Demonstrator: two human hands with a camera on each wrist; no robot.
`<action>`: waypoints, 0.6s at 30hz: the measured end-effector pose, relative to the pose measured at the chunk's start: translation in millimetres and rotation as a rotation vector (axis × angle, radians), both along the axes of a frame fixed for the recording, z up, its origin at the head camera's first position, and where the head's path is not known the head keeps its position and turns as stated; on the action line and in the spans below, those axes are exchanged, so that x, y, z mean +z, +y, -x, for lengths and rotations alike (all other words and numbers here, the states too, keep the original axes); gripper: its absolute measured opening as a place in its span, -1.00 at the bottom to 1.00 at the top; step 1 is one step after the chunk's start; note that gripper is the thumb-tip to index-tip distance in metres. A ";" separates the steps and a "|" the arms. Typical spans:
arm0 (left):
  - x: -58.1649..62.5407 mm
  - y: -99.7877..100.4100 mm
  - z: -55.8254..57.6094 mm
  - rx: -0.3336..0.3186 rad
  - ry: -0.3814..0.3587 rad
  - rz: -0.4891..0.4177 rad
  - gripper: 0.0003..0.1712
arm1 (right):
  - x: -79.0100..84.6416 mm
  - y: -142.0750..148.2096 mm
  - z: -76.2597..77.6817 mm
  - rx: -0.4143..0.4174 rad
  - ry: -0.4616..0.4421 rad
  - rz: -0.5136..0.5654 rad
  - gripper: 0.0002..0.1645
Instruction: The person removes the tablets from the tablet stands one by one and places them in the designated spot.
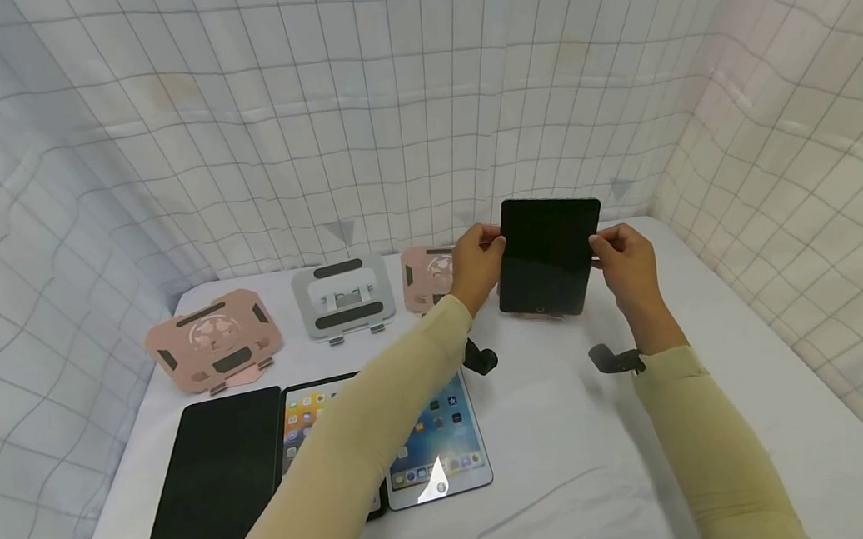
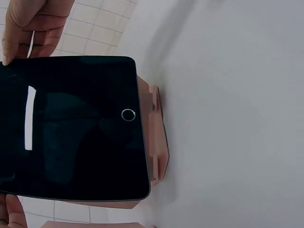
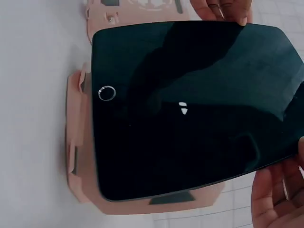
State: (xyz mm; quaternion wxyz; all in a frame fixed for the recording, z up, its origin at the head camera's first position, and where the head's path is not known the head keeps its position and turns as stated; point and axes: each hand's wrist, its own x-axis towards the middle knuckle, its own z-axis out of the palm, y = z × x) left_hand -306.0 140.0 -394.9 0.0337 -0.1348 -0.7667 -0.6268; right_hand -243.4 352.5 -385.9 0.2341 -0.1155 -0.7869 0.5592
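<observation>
A tablet with a dark screen is held upright at the far right of the table, its round home button at the bottom. My left hand pinches its left edge between thumb and fingers. On the opposite edge, my right hand grips it the same way, also seen in the right wrist view as a right hand at the lower right. Behind the tablet is a pink folding stand, mostly hidden; its lower lip and small hooks show just past the tablet's bottom edge.
To the left stand another pink stand, a grey stand and a pink stand. In front lie a large dark tablet, a lit tablet partly under my left sleeve, and a white-framed tablet. A gridded curtain surrounds the table.
</observation>
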 end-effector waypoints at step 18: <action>19.2 -44.1 -31.3 -0.067 -0.119 -0.122 -0.82 | 15.8 -22.9 -32.1 0.143 -0.037 -0.010 -0.74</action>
